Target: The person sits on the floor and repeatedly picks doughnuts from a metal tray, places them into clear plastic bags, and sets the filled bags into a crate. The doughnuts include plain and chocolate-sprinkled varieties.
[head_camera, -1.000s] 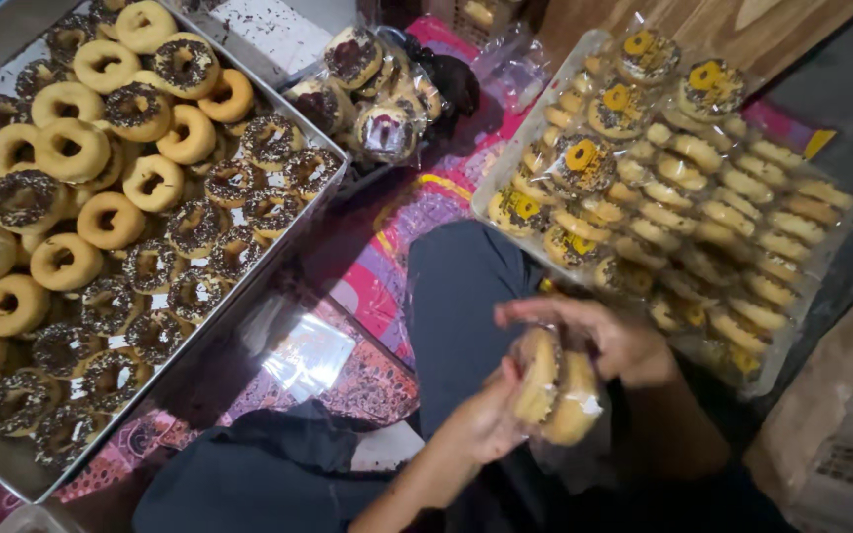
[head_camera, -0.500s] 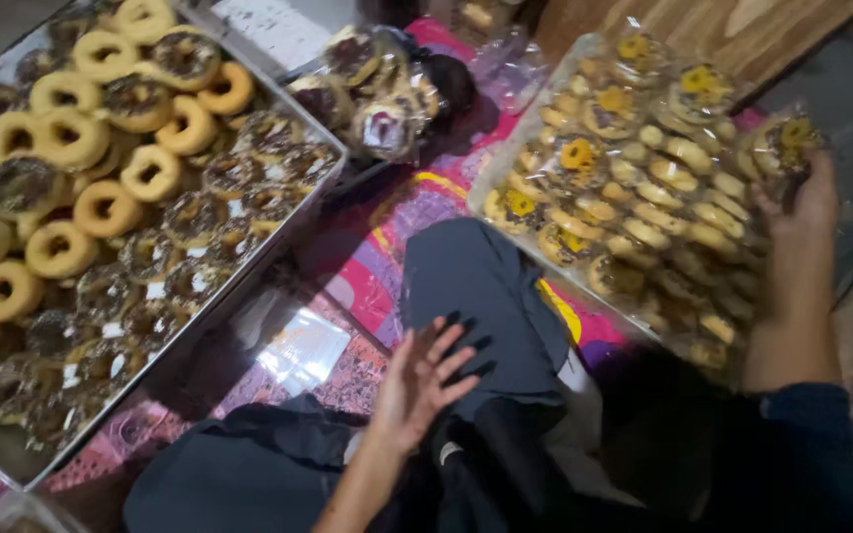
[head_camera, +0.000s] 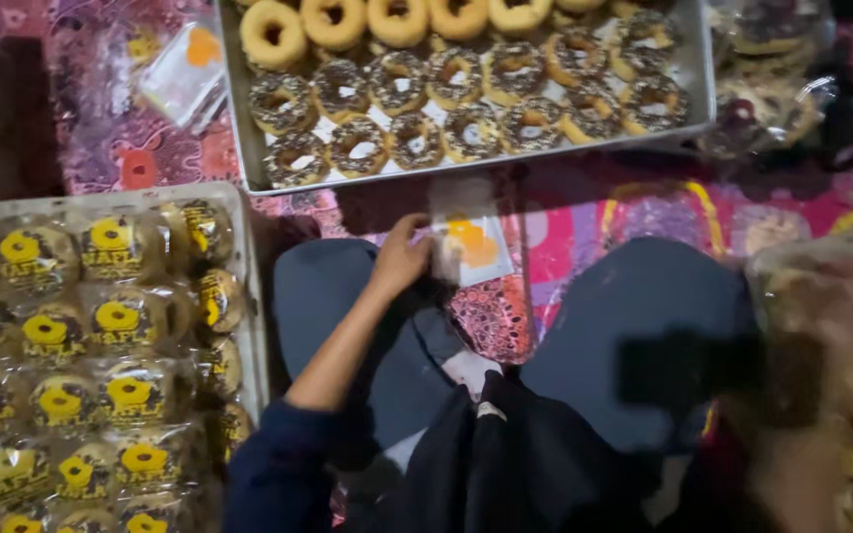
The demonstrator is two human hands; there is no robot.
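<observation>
Nearest: dark-clothed lap and crossed knees in blue trousers (head_camera: 644, 326), filling the lower centre. Right hand not in view; a blurred shape at the lower right cannot be identified.

Left arm, dark blue sleeve (head_camera: 273, 474), runs up from the lower left. Left hand (head_camera: 399, 259) rests over the left knee, fingers (head_camera: 417, 229) curled onto the near left edge of a small stack of clear plastic bags (head_camera: 468, 247) with an orange print. Fingertips touch the bags; whether they pinch one cannot be told. The stack lies on the patterned pink floor cloth (head_camera: 584, 227), between the knees and just below the metal tray.

Left side: a tray of wrapped doughnuts (head_camera: 101, 326), yellow-labelled packets in rows, its right rim just beside the left knee.

Middle distance: bare strip of cloth between the knees and the metal tray, to the right of the bags.

Far: metal tray (head_camera: 239, 128), near rim facing the bags, holding chocolate-sprinkled doughnuts (head_camera: 466, 99) in front and plain glazed ones (head_camera: 397, 20) behind. A second bag stack (head_camera: 185, 74) lies to its left. Wrapped doughnuts (head_camera: 772, 59) are piled at far right.
</observation>
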